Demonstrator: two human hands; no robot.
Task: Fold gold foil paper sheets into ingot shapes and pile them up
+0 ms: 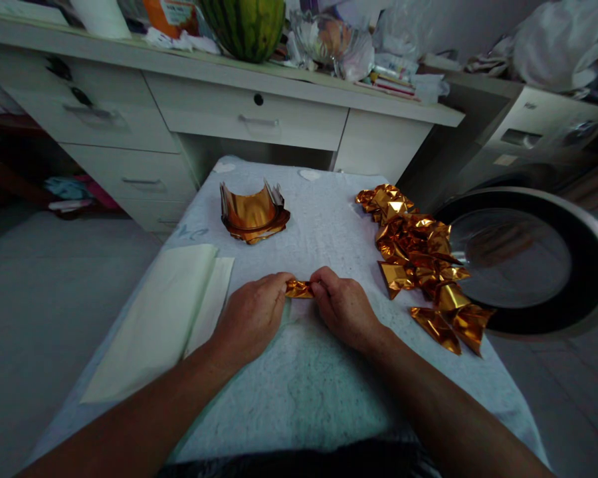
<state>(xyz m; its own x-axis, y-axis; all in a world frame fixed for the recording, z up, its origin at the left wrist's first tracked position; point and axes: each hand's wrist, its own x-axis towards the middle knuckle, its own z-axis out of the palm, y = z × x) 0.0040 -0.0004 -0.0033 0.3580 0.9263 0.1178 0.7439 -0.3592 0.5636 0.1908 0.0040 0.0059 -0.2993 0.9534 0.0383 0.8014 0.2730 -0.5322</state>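
Between my two hands is a small piece of shiny gold foil (pixel 299 289), rolled or wrapped narrow, just above the cloth-covered table. My left hand (pixel 255 312) pinches its left end, and my right hand (pixel 346 307) pinches the right end; the fingertips cover both ends. Beyond them stands a curved stack of gold foil sheets (pixel 252 211) with pale backs. To the right lies a heap of folded gold foil pieces (pixel 418 245) with twisted or flared ends. Left of my left hand are flat sheets of pale paper (pixel 152 312).
A white desk with drawers (pixel 249 119) stands behind the table, bearing a watermelon (pixel 244 26), a glass bowl (pixel 323 36) and plastic bags. At right, a washing machine's round door (pixel 518 259) hangs open against the table's edge.
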